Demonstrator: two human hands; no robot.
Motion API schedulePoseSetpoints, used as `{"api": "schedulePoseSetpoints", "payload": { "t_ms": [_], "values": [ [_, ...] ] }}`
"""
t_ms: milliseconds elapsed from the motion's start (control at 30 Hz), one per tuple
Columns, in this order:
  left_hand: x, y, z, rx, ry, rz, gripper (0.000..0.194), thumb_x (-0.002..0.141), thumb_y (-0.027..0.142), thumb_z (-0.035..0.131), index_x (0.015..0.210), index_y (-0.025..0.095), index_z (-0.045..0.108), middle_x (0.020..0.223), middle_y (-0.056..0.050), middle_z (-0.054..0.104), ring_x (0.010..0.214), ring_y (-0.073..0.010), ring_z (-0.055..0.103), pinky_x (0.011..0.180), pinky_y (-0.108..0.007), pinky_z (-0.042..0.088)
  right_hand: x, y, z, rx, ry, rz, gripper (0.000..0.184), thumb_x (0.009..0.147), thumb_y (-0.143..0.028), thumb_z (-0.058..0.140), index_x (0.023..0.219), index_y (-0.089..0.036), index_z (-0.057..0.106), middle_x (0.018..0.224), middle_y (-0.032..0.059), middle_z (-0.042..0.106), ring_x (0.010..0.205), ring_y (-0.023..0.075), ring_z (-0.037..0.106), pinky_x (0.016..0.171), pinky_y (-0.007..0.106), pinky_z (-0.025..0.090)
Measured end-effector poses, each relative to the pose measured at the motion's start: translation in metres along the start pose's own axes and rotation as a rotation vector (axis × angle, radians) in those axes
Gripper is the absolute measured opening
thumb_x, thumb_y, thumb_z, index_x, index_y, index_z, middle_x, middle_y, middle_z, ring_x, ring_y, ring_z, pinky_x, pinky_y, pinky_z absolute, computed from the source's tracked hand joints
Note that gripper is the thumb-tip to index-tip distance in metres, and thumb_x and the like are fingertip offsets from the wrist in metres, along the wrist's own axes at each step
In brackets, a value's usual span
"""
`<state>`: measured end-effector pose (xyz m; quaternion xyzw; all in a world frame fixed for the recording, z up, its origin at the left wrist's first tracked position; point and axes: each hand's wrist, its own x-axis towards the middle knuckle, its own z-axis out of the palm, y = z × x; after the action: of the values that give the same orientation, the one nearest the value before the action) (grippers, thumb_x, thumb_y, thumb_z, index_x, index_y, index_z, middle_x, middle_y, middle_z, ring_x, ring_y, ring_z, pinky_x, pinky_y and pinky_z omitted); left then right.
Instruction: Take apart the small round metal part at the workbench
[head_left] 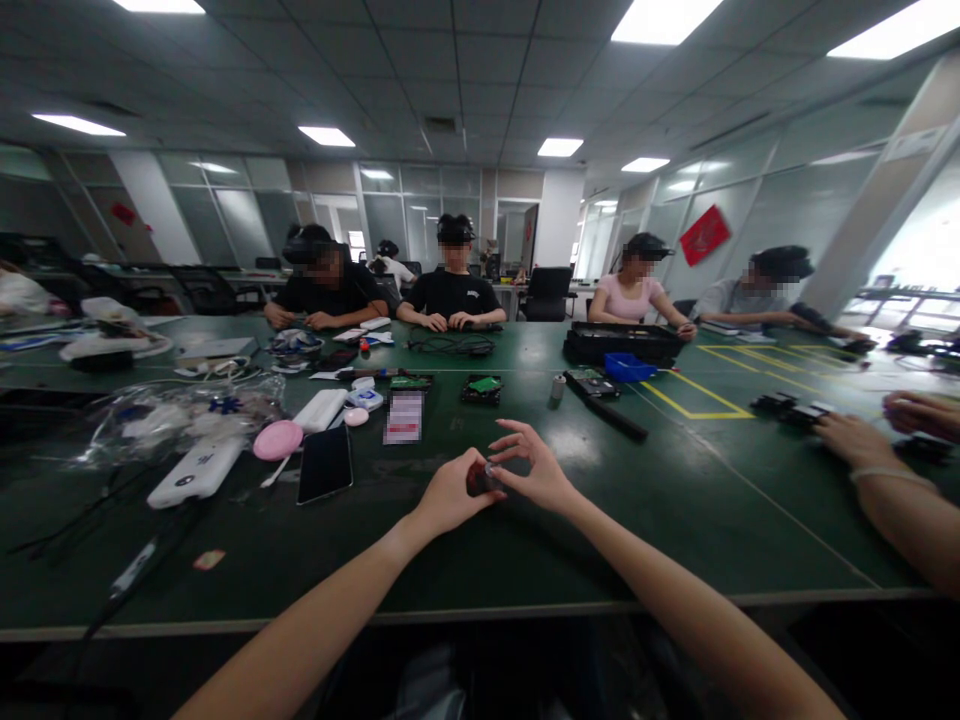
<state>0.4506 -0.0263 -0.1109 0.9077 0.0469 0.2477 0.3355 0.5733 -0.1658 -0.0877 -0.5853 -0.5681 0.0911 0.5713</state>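
Observation:
My left hand curls its thumb and fingers around a small dark, partly shiny object, just above the table in front of me. Most of that object is hidden by the fingers, and its kind cannot be made out. My right hand pinches at the object's upper end with thumb and forefinger, the other fingers raised. Beyond the hands lie a green circuit board in a dark frame, a small metal cylinder standing upright, and a hard drive.
Left on the green table are a dark tablet, a pink disc, a white device, plastic bags and cables. A black bar and blue tray lie right. A neighbour's hands work at far right; people sit opposite.

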Motion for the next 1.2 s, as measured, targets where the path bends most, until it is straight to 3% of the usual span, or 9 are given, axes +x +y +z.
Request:
{"api": "schedulePoseSetpoints", "payload": {
  "t_ms": [300,567,833,900,1067,1200],
  "values": [
    [-0.002,0.001,0.002,-0.005,0.021,0.008,0.035,0.068,0.041,0.074,0.087,0.020,0.054,0.074,0.003,0.058,0.062,-0.0137,0.052,0.056,-0.024,0.039,0.001,0.000,-0.001,-0.007,0.013,-0.019,0.060,0.075,-0.022,0.069,0.128,-0.025,0.041,0.098,0.0036,0.061,0.080,0.0169,0.068,0.081,0.039,0.055],
    [-0.003,0.000,0.005,-0.001,0.010,0.009,0.033,0.070,0.041,0.073,0.087,0.020,0.053,0.072,0.004,0.056,0.060,-0.0133,0.051,0.056,-0.023,0.039,0.002,0.007,0.000,0.067,0.066,-0.017,0.061,0.071,-0.022,0.072,0.125,-0.025,0.044,0.088,-0.0017,0.053,0.073,0.0146,0.068,0.070,0.030,0.056],
    [-0.004,0.003,0.005,0.018,0.035,0.012,0.034,0.070,0.040,0.073,0.090,0.021,0.055,0.078,0.002,0.059,0.061,-0.0136,0.053,0.057,-0.024,0.040,0.010,0.018,-0.018,0.035,0.234,0.018,0.059,0.070,-0.027,0.073,0.122,-0.025,0.045,0.080,-0.0046,0.049,0.070,0.0126,0.065,0.072,0.030,0.056],
    [-0.004,0.004,0.004,0.024,0.038,0.002,0.034,0.070,0.041,0.073,0.090,0.021,0.055,0.079,0.002,0.060,0.062,-0.0142,0.054,0.057,-0.024,0.041,0.009,0.028,-0.025,-0.042,0.177,0.067,0.056,0.070,-0.025,0.072,0.121,-0.023,0.048,0.079,-0.0046,0.049,0.068,0.0116,0.063,0.069,0.028,0.055],
    [-0.004,0.006,0.003,0.038,0.028,-0.015,0.033,0.069,0.041,0.073,0.090,0.021,0.055,0.082,0.000,0.062,0.064,-0.0153,0.056,0.057,-0.025,0.041,0.005,0.050,-0.037,-0.187,-0.126,0.171,0.054,0.069,-0.015,0.068,0.120,-0.021,0.053,0.072,-0.0052,0.053,0.063,0.0100,0.059,0.065,0.025,0.052],
    [-0.003,0.008,0.002,0.039,0.022,-0.021,0.034,0.070,0.041,0.072,0.091,0.021,0.055,0.082,0.000,0.062,0.063,-0.0153,0.056,0.057,-0.025,0.041,0.004,0.050,-0.039,-0.270,-0.202,0.124,0.053,0.069,-0.010,0.065,0.120,-0.022,0.054,0.073,-0.0039,0.057,0.066,0.0110,0.058,0.066,0.025,0.050]
  ]
}}
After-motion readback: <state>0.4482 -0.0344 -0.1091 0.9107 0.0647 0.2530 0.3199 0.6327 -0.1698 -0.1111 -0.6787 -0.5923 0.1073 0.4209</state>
